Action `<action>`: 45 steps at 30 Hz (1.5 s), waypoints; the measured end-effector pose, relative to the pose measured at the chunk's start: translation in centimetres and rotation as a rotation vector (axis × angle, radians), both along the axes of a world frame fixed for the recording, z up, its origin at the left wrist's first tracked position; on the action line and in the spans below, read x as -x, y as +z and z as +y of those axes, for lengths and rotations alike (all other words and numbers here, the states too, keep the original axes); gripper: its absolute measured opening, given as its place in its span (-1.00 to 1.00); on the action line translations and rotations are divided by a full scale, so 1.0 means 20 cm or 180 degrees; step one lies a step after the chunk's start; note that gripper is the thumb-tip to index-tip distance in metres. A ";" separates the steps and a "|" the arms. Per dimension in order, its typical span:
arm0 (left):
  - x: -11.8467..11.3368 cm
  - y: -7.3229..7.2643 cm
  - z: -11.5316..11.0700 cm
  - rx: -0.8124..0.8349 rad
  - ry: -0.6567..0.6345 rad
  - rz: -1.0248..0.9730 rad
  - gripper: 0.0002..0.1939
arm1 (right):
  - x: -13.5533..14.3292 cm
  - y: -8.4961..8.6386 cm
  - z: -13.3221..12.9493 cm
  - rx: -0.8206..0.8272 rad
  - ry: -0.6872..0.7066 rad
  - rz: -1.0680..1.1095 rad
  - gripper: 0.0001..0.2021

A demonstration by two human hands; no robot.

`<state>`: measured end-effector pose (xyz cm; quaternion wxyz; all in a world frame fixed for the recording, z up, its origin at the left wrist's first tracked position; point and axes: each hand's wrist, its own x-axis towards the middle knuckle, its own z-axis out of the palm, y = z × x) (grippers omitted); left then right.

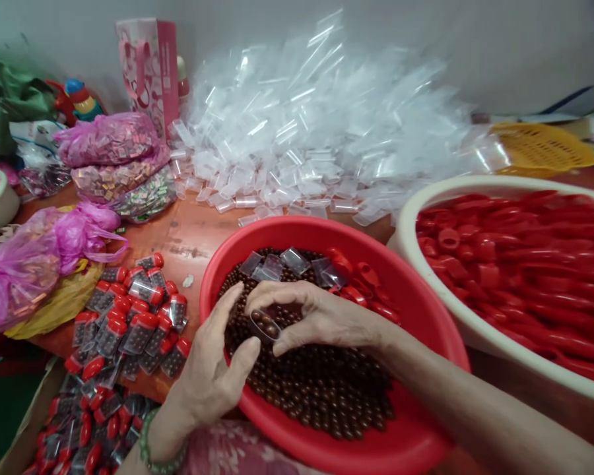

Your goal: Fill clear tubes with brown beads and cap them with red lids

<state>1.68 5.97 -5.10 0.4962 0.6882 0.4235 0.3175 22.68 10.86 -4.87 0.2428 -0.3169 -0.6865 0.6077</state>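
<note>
My right hand (309,316) pinches a small clear container (265,326) between thumb and fingers, its open end facing up with brown beads inside. Just left of it, my left hand (218,356) has its thumb and fingers apart, nothing visible between them. Both hands are over a red basin (450,343) of shiny brown beads (327,389). Clear empty containers (272,266) and red caps (369,284) lie on the beads at the basin's far side.
Capped bead containers (138,323) pile up on the table (178,231) at left. A white basin (406,211) of red caps stands right. Behind lies a heap of clear containers (317,132); pink bags (109,142) and a paper bag (165,72) are back left.
</note>
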 end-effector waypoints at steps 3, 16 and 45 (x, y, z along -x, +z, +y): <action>-0.04 0.00 0.01 0.0789 -0.0223 -0.0628 -0.34 | -0.02 0.04 -0.01 0.0004 -0.0027 0.0013 -0.62; -0.12 0.02 0.05 0.1047 -0.0306 -0.0742 -0.60 | -0.04 0.08 -0.07 -0.0326 -0.0402 -0.0159 -0.64; -0.11 0.12 0.04 0.1305 -0.0542 -0.0978 -0.88 | -0.40 0.10 -0.08 -0.1191 -0.1617 -0.2002 -0.82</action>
